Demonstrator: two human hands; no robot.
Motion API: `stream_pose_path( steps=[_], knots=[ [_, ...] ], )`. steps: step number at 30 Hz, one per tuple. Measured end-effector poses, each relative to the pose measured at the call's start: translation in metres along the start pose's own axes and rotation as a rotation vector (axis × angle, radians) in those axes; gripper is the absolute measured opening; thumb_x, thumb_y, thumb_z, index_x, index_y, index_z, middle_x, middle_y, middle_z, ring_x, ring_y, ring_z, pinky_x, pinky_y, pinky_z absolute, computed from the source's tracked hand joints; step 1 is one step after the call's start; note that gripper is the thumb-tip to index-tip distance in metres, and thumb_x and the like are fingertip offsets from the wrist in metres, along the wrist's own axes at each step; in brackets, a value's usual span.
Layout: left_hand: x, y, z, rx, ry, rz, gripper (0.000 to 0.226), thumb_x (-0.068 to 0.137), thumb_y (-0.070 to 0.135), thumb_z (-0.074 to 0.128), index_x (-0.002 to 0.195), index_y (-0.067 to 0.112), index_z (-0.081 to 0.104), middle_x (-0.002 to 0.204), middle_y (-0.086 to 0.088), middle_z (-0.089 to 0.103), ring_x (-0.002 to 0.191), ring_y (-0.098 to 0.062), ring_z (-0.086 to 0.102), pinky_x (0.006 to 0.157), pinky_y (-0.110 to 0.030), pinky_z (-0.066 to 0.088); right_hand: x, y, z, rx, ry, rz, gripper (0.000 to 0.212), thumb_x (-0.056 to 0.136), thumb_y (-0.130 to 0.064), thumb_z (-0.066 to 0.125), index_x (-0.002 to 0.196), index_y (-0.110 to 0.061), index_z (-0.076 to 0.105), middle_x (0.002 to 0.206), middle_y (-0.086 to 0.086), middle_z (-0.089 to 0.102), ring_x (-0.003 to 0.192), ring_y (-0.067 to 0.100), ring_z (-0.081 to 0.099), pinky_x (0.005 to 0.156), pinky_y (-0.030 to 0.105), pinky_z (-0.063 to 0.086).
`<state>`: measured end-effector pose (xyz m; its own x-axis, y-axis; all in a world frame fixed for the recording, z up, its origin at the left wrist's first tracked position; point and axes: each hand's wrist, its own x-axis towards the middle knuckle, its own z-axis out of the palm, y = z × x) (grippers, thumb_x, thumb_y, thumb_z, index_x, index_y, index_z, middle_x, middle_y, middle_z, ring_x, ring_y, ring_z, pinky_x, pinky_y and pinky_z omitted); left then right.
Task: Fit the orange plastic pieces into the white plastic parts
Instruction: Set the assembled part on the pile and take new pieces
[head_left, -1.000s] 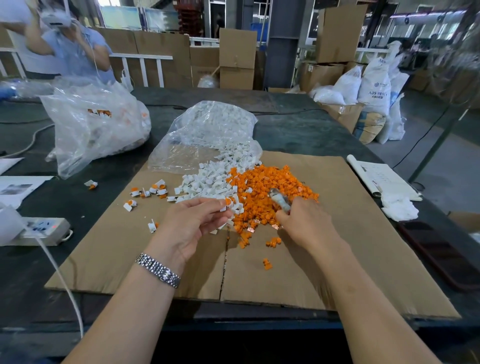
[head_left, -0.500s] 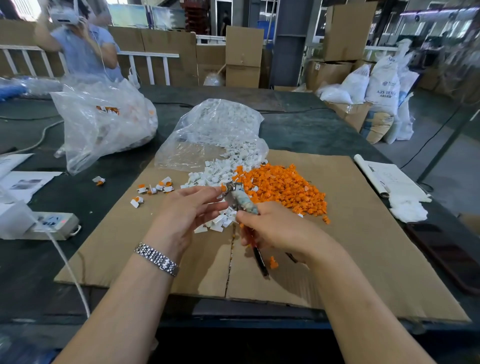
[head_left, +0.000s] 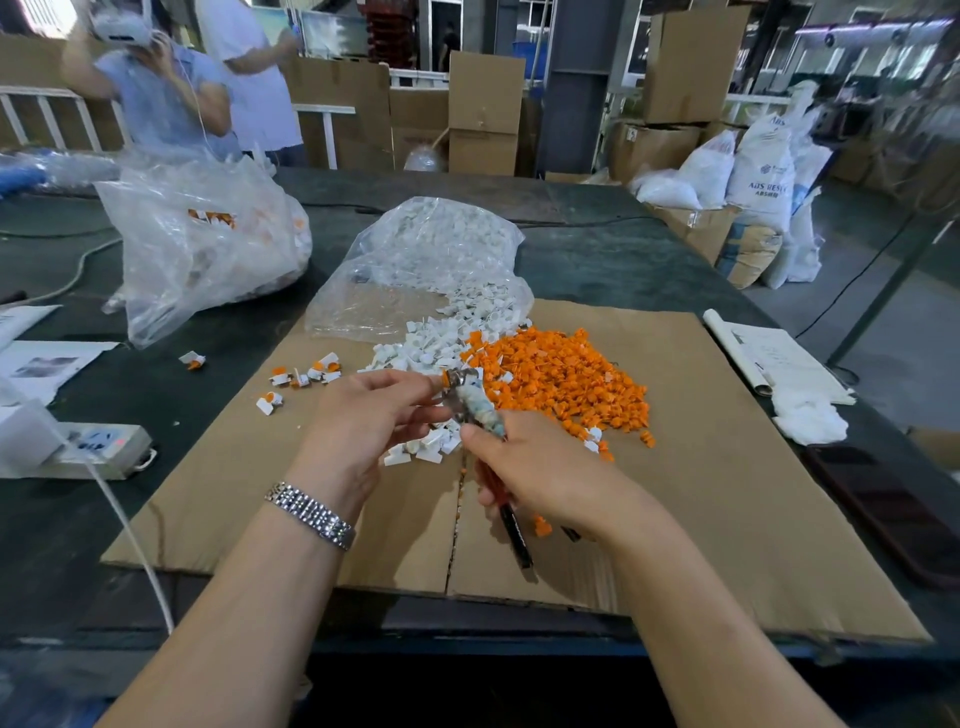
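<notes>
A heap of orange plastic pieces (head_left: 563, 376) lies on the cardboard sheet (head_left: 727, 467), right of a heap of white plastic parts (head_left: 441, 343) that spill from a clear bag (head_left: 415, 270). Several fitted white-and-orange pieces (head_left: 306, 374) lie at the left. My right hand (head_left: 540, 467) grips pliers (head_left: 470, 402) with tape-wrapped jaws and red-black handles. My left hand (head_left: 369, 415) pinches a small white part with an orange piece (head_left: 441, 381) at the plier tips, just above the white heap.
A second clear bag (head_left: 202, 244) with fitted pieces stands at the back left. A white power strip (head_left: 98, 449) and cable lie left, papers (head_left: 774, 358) and white cloth right, a dark phone (head_left: 893, 504) at the right edge. Two people stand beyond the table.
My right hand left the orange heap and swung the pliers left to meet my left hand. Both hands now hold together over the near edge of the white heap.
</notes>
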<state>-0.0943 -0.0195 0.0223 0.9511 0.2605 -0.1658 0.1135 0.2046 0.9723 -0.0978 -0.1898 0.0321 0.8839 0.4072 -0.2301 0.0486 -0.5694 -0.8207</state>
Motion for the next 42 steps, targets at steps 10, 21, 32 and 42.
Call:
stream_pose_path(
  steps=[10, 21, 32, 42],
  knots=[
    [-0.002, -0.004, 0.003, 0.000, 0.048, 0.011, 0.006, 0.090, -0.003, 0.069, 0.086, -0.002, 0.073, 0.075, -0.013, 0.077, 0.064, -0.015, 0.075, 0.053, -0.018, 0.055, 0.008, 0.008, 0.020, -0.195, 0.239, -0.075, 0.039, 0.102, -0.050, 0.046, 0.076, -0.022, 0.048, 0.071, 0.000, 0.051, 0.055, 0.013, 0.045, 0.045, 0.024, 0.032],
    [0.022, -0.016, -0.044, 0.193, 0.307, 0.085, 0.009, 0.085, 0.008, 0.080, 0.089, 0.011, 0.073, 0.075, -0.007, 0.077, 0.072, -0.021, 0.075, 0.076, -0.037, 0.063, 0.026, 0.036, -0.026, -0.356, 0.286, 0.163, 0.034, 0.098, -0.049, 0.047, 0.110, -0.018, 0.052, 0.104, 0.005, 0.058, 0.088, 0.020, 0.058, 0.078, 0.040, 0.052],
    [0.030, -0.027, -0.052, 0.752, 0.322, 0.330, 0.013, 0.091, 0.012, 0.071, 0.097, 0.024, 0.072, 0.092, 0.011, 0.070, 0.072, -0.001, 0.059, 0.067, -0.021, 0.048, 0.048, 0.085, -0.026, -0.716, 0.600, 0.330, 0.065, 0.097, -0.061, 0.046, 0.138, -0.010, 0.043, 0.136, 0.018, 0.043, 0.127, 0.037, 0.039, 0.102, 0.052, 0.033],
    [0.013, -0.052, 0.000, 1.365, 0.097, 0.460, 0.023, 0.099, 0.040, 0.060, 0.116, 0.028, 0.068, 0.107, 0.007, 0.056, 0.090, -0.014, 0.061, 0.074, -0.033, 0.057, 0.043, 0.068, -0.009, -0.843, 0.390, -0.248, 0.035, 0.092, -0.004, 0.060, 0.113, -0.031, 0.065, 0.113, -0.007, 0.055, 0.111, 0.016, 0.051, 0.090, 0.036, 0.030]
  ],
)
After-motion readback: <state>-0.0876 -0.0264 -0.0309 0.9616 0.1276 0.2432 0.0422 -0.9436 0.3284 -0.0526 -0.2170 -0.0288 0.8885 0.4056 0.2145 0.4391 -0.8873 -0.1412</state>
